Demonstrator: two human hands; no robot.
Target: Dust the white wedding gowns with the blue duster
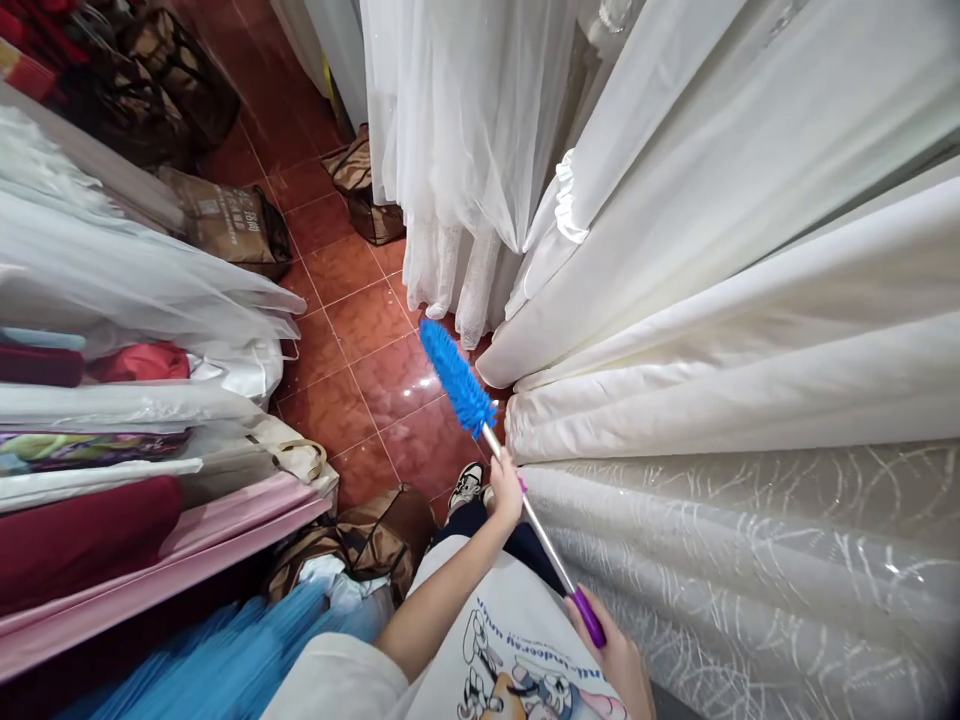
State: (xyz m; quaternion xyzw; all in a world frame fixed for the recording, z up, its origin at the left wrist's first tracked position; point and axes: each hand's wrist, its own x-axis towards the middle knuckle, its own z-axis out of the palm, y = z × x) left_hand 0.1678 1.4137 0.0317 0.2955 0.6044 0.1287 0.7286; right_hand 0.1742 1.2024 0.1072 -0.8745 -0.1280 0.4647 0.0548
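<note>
A duster [456, 378] with a fluffy blue head, a silvery pole and a purple grip slants across the lower middle of the view. My left hand [506, 487] is closed round the pole just below the blue head. Lower down and to the right, my right hand [611, 640] wraps the purple grip at the other end. The blue head hangs over the tiled floor, close to the hems of the white dresses [457, 130]. Whether its edge touches the fabric, I cannot tell.
Long white gowns [712, 370] hang along my right. More garments, white, pink [217, 520] and dark red, line the left. Brown bags [232, 220] stand on the red tiled floor [352, 345], another brown bag [390, 535] by my feet. Blue tulle [255, 650] lies at lower left.
</note>
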